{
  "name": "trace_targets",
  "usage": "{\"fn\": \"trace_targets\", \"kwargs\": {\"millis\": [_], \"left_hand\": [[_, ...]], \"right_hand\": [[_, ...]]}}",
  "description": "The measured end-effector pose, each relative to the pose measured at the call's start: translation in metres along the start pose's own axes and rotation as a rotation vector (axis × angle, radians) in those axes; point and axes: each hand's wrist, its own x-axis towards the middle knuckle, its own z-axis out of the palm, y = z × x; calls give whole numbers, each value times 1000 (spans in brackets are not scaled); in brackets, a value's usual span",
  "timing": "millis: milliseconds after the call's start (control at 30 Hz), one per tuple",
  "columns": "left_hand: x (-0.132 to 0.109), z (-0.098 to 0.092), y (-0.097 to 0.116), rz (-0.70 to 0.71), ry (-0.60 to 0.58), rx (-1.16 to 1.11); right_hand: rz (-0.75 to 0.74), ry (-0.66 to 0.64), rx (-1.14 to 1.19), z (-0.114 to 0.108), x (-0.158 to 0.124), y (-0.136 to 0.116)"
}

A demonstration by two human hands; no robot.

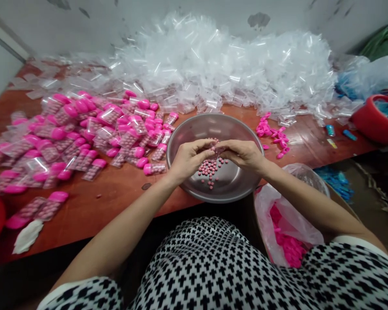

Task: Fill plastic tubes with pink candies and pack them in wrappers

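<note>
Both hands [191, 160] [243, 154] are pinched closed around a partly hidden clear container [216, 151], probably light, stiff, slippery, best gripped by its edges.

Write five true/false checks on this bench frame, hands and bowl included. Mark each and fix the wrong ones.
1. The left hand and right hand are close together over the metal bowl. True.
2. The beads lying in the bowl are blue. False: they are pink.
3. The pink-capped packs are piled to the right of the bowl. False: they are piled to its left.
4. A large heap of clear plastic pieces lies beyond the bowl, towards the wall. True.
5. The loose pink pieces on the table are left of the bowl. False: they are to its right.
</note>
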Motion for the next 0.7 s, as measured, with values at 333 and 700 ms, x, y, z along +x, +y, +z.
{"fn": "trace_targets", "kwargs": {"millis": [333,700], "left_hand": [[-6,-7,-1,-210,46,-93],[-5,-3,3,-266,78,-134]], "right_hand": [[321,-33,56,-12,-22,-17],[724,-296,-595,-59,-85,112]]}}
